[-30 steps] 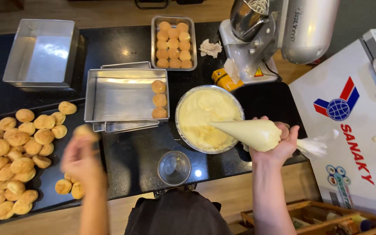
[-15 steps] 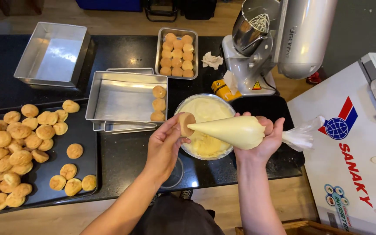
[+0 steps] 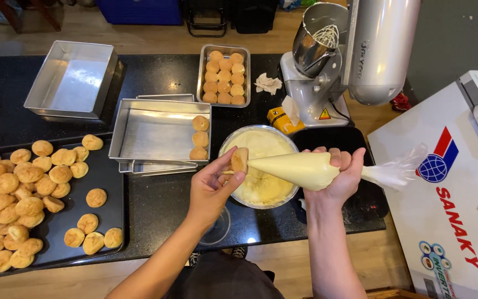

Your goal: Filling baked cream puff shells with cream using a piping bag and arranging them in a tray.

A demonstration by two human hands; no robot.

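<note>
Black tabletop [image 3: 161,202], stocked left to right. Far left: dark baking tray [image 3: 109,188] carrying many loose golden choux puffs [image 3: 29,188]. Behind it: empty deep steel pan [image 3: 70,77]. Centre left: stacked rectangular steel trays [image 3: 150,133], the top one holding three filled puffs [image 3: 199,138] in a column along its right wall. Behind these: small steel tray of puffs in rows [image 3: 224,75].

Centre: left hand [image 3: 211,188], fingers closed around a single puff [image 3: 240,159], held above the near-left rim of a glass bowl of pale cream [image 3: 261,185]. A small glass [image 3: 219,227] sits on the tabletop under the left wrist.

Centre right: piping bag [image 3: 300,169] full of cream, its tip touching the puff; right hand [image 3: 338,177] wrapped tightly around its wide end, the twisted clear plastic tail trailing right.

Rear right: silver stand mixer [image 3: 355,50] with whisk. Far right: white chest freezer [image 3: 449,182].
</note>
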